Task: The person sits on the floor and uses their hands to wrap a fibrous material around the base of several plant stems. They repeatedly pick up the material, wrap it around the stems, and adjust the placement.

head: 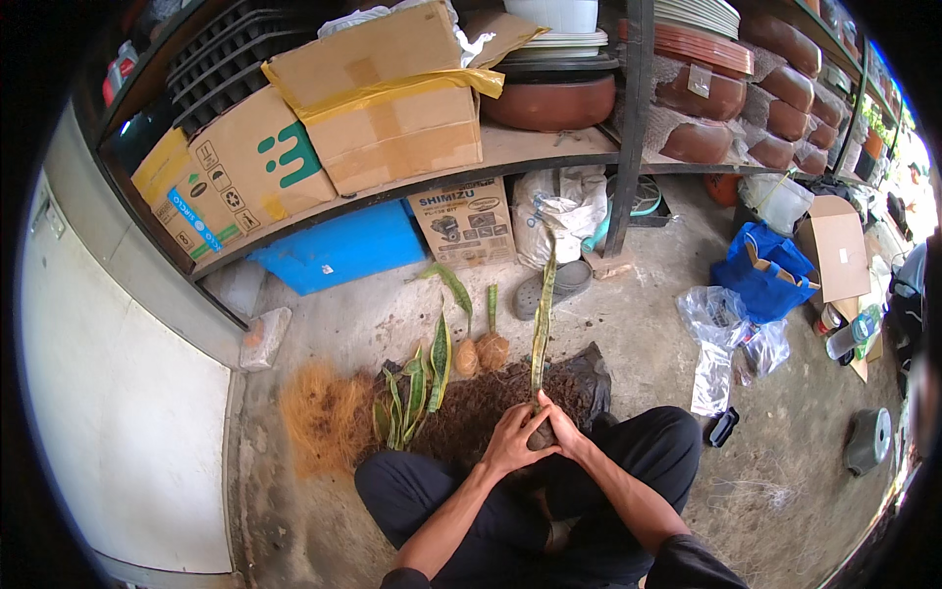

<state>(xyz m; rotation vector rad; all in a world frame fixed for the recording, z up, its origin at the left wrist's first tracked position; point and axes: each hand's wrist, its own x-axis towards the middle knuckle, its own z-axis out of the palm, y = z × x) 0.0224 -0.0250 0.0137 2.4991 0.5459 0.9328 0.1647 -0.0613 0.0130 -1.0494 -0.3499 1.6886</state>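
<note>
My left hand and my right hand are cupped around a dark ball of soil at the foot of a tall snake plant leaf, which stands upright. Beneath and behind them, dark soil is spread on a black plastic sheet. Several variegated snake plant leaves lie at its left end. Past the soil stand two fibre-wrapped root balls, a smaller one with a curved leaf and a rounder one with a short cut leaf. A heap of orange-brown fibre lies at the left.
A metal shelf post rises ahead, with cardboard boxes and brown pots on the shelf. A grey clog sits below it. On the right are clear plastic bags, a blue bag and a small stool. A brick lies left.
</note>
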